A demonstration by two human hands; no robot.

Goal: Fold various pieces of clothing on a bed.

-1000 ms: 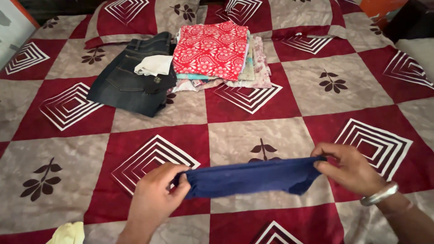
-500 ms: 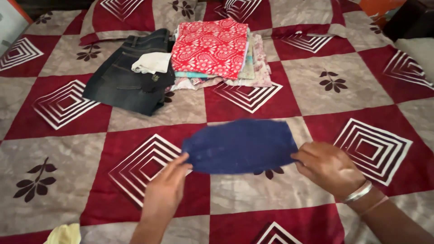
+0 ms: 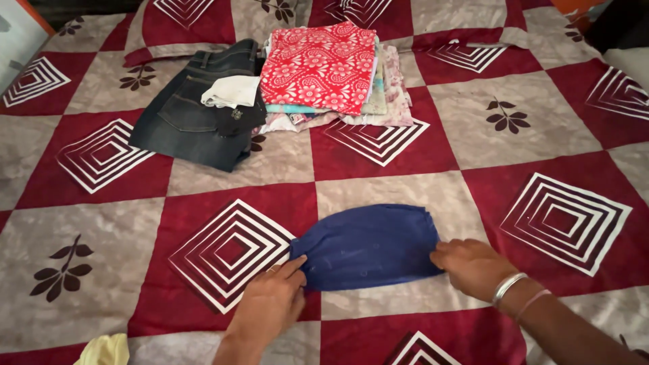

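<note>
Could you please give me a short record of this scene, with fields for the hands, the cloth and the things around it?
left hand: left hand grips the near left corner of the blue cloth
right hand: right hand holds the cloth's right edge
cloth: lies flat on the bedspread
far side: folded jeans with a white cloth on top, beside a stack of folded clothes
near left edge: yellow cloth

I see a bed filling nearly the whole view, covered by a bedspread point(image 3: 473, 128) in a check of dark red and grey-brown squares, with white nested diamonds and dark leaf sprigs. A pale wall point(image 3: 15, 34) shows at the upper left. The light is soft and even.
</note>
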